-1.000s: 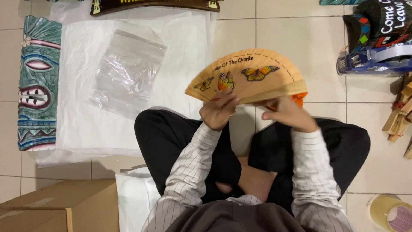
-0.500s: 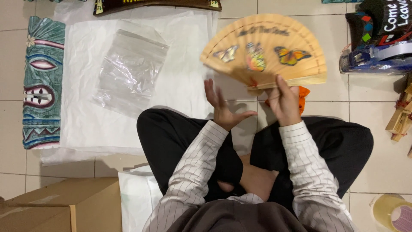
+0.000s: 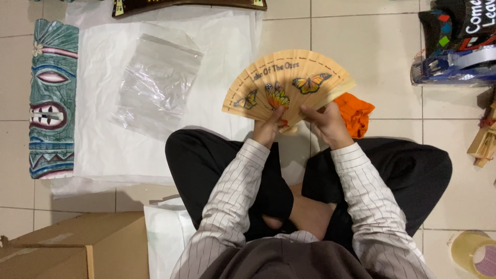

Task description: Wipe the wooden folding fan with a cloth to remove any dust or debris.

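Note:
I sit cross-legged on a tiled floor and hold a spread wooden folding fan painted with butterflies in front of my knees. My left hand grips the fan's lower left slats near the pivot. My right hand grips the lower right slats. An orange cloth pouch lies on the floor just right of my right hand, partly behind it.
A clear zip bag lies on white wrapping paper to the left. A teal carved mask lies at far left. A cardboard box sits lower left. Colourful items, wooden pieces and a tape roll sit right.
The fan went from held low, to lifted up and to the right, then back down and left before my knees. My left hand, open half a second ago, now grips the slats again.

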